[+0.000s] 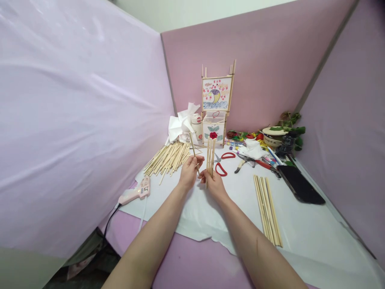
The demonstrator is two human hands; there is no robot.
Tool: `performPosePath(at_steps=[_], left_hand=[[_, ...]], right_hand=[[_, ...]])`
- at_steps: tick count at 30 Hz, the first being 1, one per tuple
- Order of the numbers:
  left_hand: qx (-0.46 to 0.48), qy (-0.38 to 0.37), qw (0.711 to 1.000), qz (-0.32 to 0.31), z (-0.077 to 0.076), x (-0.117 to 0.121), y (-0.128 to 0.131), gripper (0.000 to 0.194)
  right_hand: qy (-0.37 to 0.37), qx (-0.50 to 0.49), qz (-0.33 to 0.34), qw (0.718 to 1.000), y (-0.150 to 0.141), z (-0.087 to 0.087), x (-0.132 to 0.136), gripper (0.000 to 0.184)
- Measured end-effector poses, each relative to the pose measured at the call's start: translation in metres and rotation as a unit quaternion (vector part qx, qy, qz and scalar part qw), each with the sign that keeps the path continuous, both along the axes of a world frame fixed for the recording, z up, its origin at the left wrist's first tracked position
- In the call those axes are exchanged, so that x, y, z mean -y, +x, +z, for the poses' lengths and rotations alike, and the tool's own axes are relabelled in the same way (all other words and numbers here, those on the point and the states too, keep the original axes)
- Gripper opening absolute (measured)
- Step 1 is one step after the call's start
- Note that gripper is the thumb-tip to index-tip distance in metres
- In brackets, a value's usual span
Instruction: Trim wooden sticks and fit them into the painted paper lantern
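Between the fingers of my left hand (189,171) is a single thin wooden stick (192,145), tilted with its top to the left. My right hand (214,184) grips several wooden sticks (211,154), held upright side by side. The two hands are close together above the white sheet (192,212). Just beyond the right hand lie scissors with red handles (221,169), partly hidden by the held sticks. A large pile of short wooden sticks (170,158) lies beyond and to the left of my left hand.
A stick-framed structure with drawn panels (215,94) stands at the back. On the left lies a pink glue gun (138,192) with its cord. Longer sticks (267,208), a black phone (300,184), pliers (244,161) and crumpled tissue (252,149) lie on the right. Fabric walls enclose the table.
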State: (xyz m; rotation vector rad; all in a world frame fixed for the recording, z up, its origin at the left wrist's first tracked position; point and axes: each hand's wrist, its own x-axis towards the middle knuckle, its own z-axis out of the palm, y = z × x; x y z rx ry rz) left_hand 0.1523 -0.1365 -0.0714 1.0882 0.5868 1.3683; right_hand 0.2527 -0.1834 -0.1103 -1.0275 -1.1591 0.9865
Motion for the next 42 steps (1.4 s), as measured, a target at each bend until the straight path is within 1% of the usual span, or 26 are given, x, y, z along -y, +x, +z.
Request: performPosePath(at_steps=[3,6,8,11,15,18,21,23,26,28,31,36,39,42], left_hand=[[-0.051,-0.004,0.999,-0.002,-0.009,0.013,0.003,0.024],[-0.068,0.009,0.997,0.017,-0.015,0.020,0.004,0.026],[-0.066,0.012,0.998,0.020,-0.015,0.022,0.004,0.025],[-0.054,-0.003,0.999,0.001,-0.013,0.026,0.005,0.025],[-0.070,-0.028,0.997,0.001,-0.012,0.028,0.006,0.033],[-0.104,-0.024,0.993,-0.042,-0.009,0.027,0.002,0.038],[-0.142,-0.006,0.986,-0.092,-0.002,0.025,-0.007,0.044],[-0.164,0.003,0.978,-0.130,0.004,0.026,-0.014,0.046],[-0.182,0.010,0.964,-0.195,0.012,0.027,-0.023,0.048],[-0.190,0.011,0.958,-0.213,0.014,0.027,-0.026,0.045],[-0.214,0.017,0.956,-0.198,0.012,0.027,-0.026,0.036],[-0.242,0.014,0.956,-0.163,0.009,0.027,-0.021,0.041],[-0.245,0.017,0.955,-0.168,0.010,0.028,-0.019,0.040],[-0.229,0.027,0.954,-0.194,0.013,0.031,-0.020,0.044]], right_hand=[[0.020,0.023,-0.035,0.999,0.001,0.002,0.001,0.035],[0.023,0.034,-0.048,0.998,0.002,0.003,0.003,0.036],[0.014,0.025,-0.038,0.999,0.002,0.003,0.003,0.036],[0.013,0.011,-0.010,1.000,0.002,0.003,0.003,0.037],[0.022,0.007,0.020,1.000,0.000,0.002,0.002,0.038],[0.016,-0.018,0.021,0.999,0.000,0.003,0.002,0.040],[0.012,-0.021,0.032,0.999,0.000,0.007,0.004,0.038],[0.011,-0.009,0.052,0.999,0.000,0.010,0.007,0.038],[0.007,-0.001,0.105,0.994,0.000,0.014,0.011,0.040],[0.003,-0.004,0.134,0.991,-0.001,0.015,0.013,0.040],[0.001,-0.013,0.152,0.988,-0.001,0.015,0.014,0.038],[0.009,0.004,0.162,0.987,0.000,0.013,0.016,0.036],[0.012,0.024,0.165,0.986,0.006,0.014,0.018,0.038],[0.011,0.039,0.172,0.984,0.010,0.015,0.022,0.039]])
